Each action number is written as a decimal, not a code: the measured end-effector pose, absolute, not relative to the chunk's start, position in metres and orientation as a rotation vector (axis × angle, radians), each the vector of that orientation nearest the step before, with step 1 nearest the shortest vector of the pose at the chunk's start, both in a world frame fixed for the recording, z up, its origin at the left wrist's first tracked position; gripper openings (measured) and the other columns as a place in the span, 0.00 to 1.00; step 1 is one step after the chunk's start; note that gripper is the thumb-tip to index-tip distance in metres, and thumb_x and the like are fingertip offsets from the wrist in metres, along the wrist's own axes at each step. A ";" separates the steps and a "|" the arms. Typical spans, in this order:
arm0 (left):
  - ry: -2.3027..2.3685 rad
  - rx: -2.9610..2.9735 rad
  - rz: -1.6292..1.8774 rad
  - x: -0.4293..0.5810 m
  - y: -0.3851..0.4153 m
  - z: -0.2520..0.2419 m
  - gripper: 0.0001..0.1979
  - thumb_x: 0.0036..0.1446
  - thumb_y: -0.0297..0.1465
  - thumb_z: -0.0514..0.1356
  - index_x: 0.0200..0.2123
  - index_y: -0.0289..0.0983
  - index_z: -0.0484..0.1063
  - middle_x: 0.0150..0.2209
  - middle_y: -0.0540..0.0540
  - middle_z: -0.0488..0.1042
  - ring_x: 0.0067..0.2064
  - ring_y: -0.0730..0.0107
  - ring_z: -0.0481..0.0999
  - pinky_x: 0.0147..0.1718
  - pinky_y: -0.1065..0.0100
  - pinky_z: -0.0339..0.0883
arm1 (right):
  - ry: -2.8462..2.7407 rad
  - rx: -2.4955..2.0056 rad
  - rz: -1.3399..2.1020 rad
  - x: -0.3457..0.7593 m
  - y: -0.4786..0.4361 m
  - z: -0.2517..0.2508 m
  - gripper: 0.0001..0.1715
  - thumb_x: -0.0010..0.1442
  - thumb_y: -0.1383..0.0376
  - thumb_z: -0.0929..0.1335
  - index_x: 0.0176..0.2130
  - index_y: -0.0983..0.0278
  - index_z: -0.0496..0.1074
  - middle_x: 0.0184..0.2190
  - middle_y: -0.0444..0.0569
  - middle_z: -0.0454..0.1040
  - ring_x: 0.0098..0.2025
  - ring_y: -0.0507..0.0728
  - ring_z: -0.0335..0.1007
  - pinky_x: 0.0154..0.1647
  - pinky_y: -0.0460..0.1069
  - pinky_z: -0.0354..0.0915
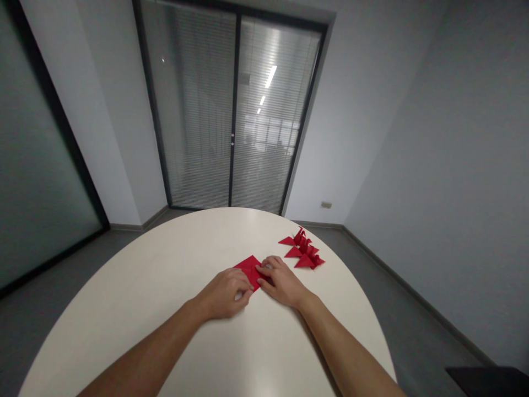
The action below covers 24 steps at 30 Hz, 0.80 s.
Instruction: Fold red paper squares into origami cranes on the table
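Note:
A red paper sheet (249,267), folded flat, lies on the white oval table (165,275) in front of me. My left hand (225,292) rests on its near left corner with the fingers curled and pinching the edge. My right hand (281,281) lies over the sheet's right side, fingers pressed down on the paper. Much of the sheet is hidden under both hands.
Several folded red paper cranes (303,252) sit in a row just beyond my right hand. The table's far edge curves toward glass doors with blinds (233,110). A dark object (487,380) shows at the bottom right corner.

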<state>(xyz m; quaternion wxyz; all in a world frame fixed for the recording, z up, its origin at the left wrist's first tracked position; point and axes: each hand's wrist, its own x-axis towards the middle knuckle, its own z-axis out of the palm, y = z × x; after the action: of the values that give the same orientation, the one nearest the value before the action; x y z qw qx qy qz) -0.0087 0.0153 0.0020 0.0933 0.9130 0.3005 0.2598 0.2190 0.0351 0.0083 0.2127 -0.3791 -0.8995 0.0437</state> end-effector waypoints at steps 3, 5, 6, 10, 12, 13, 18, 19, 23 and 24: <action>0.883 2.670 0.757 -0.010 0.014 0.002 0.13 0.63 0.29 0.54 0.38 0.41 0.80 0.38 0.46 0.81 0.42 0.65 0.78 0.49 0.63 0.68 | -2.513 -1.045 0.130 0.219 0.035 0.007 0.20 0.66 0.64 0.65 0.56 0.63 0.73 0.45 0.55 0.71 0.51 0.62 0.63 0.55 0.58 0.63; 0.870 2.654 0.761 -0.009 0.013 0.003 0.13 0.63 0.30 0.54 0.39 0.41 0.80 0.39 0.46 0.81 0.43 0.64 0.78 0.49 0.63 0.68 | -2.515 -1.050 0.131 0.219 0.035 0.005 0.22 0.66 0.65 0.65 0.58 0.63 0.71 0.46 0.55 0.71 0.51 0.62 0.63 0.55 0.58 0.62; 0.854 2.649 0.760 -0.009 0.013 0.004 0.13 0.63 0.30 0.54 0.40 0.41 0.80 0.40 0.46 0.81 0.44 0.64 0.78 0.50 0.63 0.68 | -2.511 -1.058 0.129 0.219 0.035 0.004 0.22 0.66 0.65 0.64 0.59 0.63 0.70 0.47 0.56 0.71 0.52 0.62 0.63 0.56 0.58 0.62; 0.755 2.650 0.709 -0.007 0.010 0.011 0.14 0.65 0.30 0.52 0.43 0.43 0.79 0.43 0.48 0.81 0.50 0.63 0.76 0.54 0.62 0.67 | -2.495 -1.095 0.140 0.218 0.036 -0.001 0.24 0.67 0.61 0.64 0.60 0.63 0.69 0.51 0.57 0.70 0.53 0.63 0.63 0.56 0.59 0.63; 0.741 2.645 0.684 -0.007 0.010 0.013 0.15 0.66 0.29 0.52 0.45 0.43 0.78 0.45 0.48 0.81 0.52 0.63 0.75 0.56 0.61 0.65 | -2.493 -1.095 0.158 0.218 0.037 -0.001 0.24 0.68 0.60 0.64 0.60 0.63 0.69 0.53 0.58 0.70 0.55 0.63 0.63 0.57 0.59 0.63; 0.746 2.642 0.676 -0.007 0.009 0.013 0.15 0.65 0.29 0.52 0.46 0.42 0.78 0.47 0.48 0.81 0.53 0.63 0.75 0.57 0.60 0.65 | -2.492 -1.093 0.169 0.218 0.037 -0.001 0.23 0.68 0.60 0.63 0.60 0.62 0.69 0.53 0.58 0.70 0.56 0.63 0.63 0.58 0.59 0.62; 0.813 2.636 0.716 -0.009 0.012 0.001 0.17 0.62 0.28 0.55 0.53 0.42 0.73 0.53 0.46 0.77 0.56 0.61 0.72 0.60 0.58 0.63 | -2.516 -1.063 0.234 0.222 0.039 0.000 0.25 0.66 0.62 0.64 0.61 0.62 0.68 0.58 0.55 0.71 0.61 0.64 0.60 0.64 0.61 0.56; 0.845 2.633 0.737 -0.010 0.013 -0.002 0.19 0.61 0.28 0.56 0.55 0.42 0.71 0.54 0.45 0.76 0.58 0.60 0.71 0.61 0.57 0.62 | -2.526 -1.062 0.245 0.223 0.040 0.000 0.26 0.65 0.62 0.65 0.61 0.62 0.68 0.59 0.55 0.70 0.63 0.64 0.59 0.66 0.62 0.55; 0.991 2.616 0.767 -0.013 0.017 -0.010 0.24 0.60 0.30 0.57 0.60 0.40 0.66 0.60 0.42 0.71 0.61 0.57 0.68 0.63 0.53 0.59 | -2.559 -1.067 0.298 0.224 0.040 -0.003 0.32 0.60 0.59 0.69 0.62 0.62 0.67 0.62 0.57 0.67 0.66 0.67 0.56 0.68 0.65 0.50; 1.020 2.615 0.760 -0.013 0.017 -0.011 0.23 0.60 0.31 0.57 0.60 0.40 0.66 0.60 0.42 0.71 0.61 0.56 0.68 0.62 0.53 0.60 | -2.563 -1.056 0.314 0.224 0.040 -0.003 0.33 0.60 0.59 0.69 0.63 0.62 0.66 0.63 0.57 0.66 0.67 0.67 0.55 0.68 0.65 0.50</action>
<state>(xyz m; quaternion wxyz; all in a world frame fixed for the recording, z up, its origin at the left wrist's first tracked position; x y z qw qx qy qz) -0.0130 0.0168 -0.0109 0.1166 0.8931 0.3484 0.2597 0.2244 0.0403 -0.0031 0.1751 -0.3726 -0.9046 0.1107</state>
